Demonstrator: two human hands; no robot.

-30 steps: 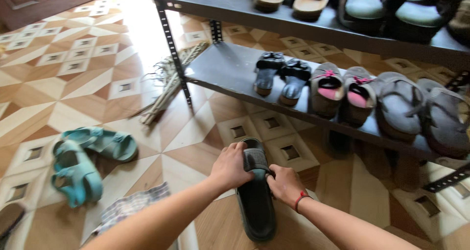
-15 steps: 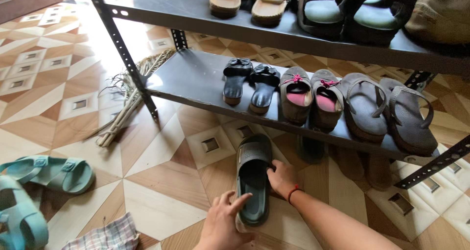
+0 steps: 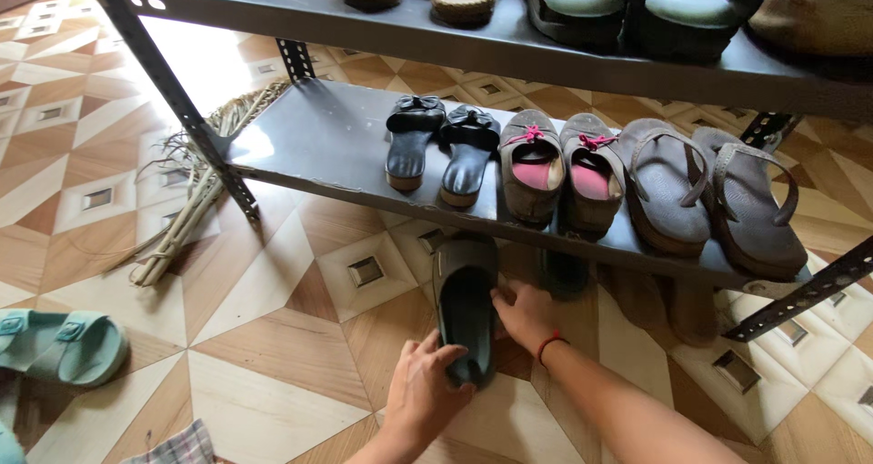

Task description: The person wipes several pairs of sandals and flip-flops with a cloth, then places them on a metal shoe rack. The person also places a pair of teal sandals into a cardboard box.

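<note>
A dark green slide sandal [image 3: 466, 300] lies on the tiled floor, its toe end just under the lower shelf [image 3: 309, 146] of a grey metal rack. My left hand [image 3: 426, 389] grips the sandal's heel end. My right hand [image 3: 526, 313], with a red band at the wrist, touches the sandal's right edge. On the lower shelf above stand a pair of black bow sandals [image 3: 436, 146], a pair of grey shoes with pink insoles [image 3: 556, 169] and a pair of brown thong sandals [image 3: 709, 191].
A bundle of dry straw [image 3: 195, 200] lies by the rack's left leg [image 3: 168, 91]. A teal sandal [image 3: 64, 346] sits at the left edge, checked cloth [image 3: 177, 448] at the bottom. More shoes stand on the upper shelf [image 3: 546, 50]. Dark footwear [image 3: 566, 271] lies under the lower shelf.
The dark sandal has slid forward, toe end now under the lower shelf, with both hands following it. The view has moved closer to the rack.
</note>
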